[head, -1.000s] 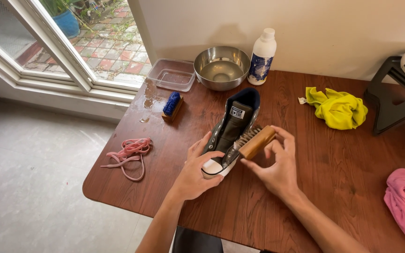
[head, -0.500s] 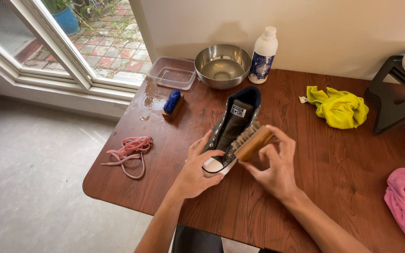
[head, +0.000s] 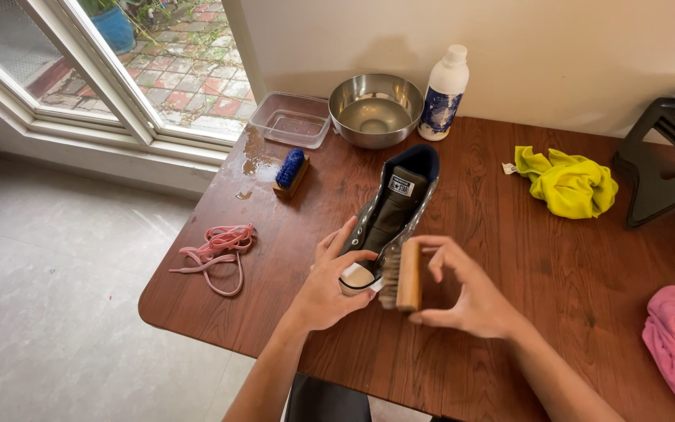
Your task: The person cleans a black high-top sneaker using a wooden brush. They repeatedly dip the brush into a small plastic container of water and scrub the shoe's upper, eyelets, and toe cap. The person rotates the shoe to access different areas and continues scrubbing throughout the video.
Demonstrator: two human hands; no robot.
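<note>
My left hand (head: 330, 289) grips the toe of the dark shoe (head: 388, 215) lying mid-table (head: 509, 258). My right hand (head: 462, 293) clasps a wooden brush (head: 401, 275) against the toe. A white bottle (head: 443, 92) with a blue label stands by the wall.

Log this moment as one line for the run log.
left hand: steadies sneaker at toe | right hand: holds wooden brush, bristles against toe | table: pink laces, blue brush

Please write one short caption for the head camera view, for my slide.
Left hand steadies a dark high-top sneaker on a wooden table while right hand holds a wooden brush at its toe.
</note>
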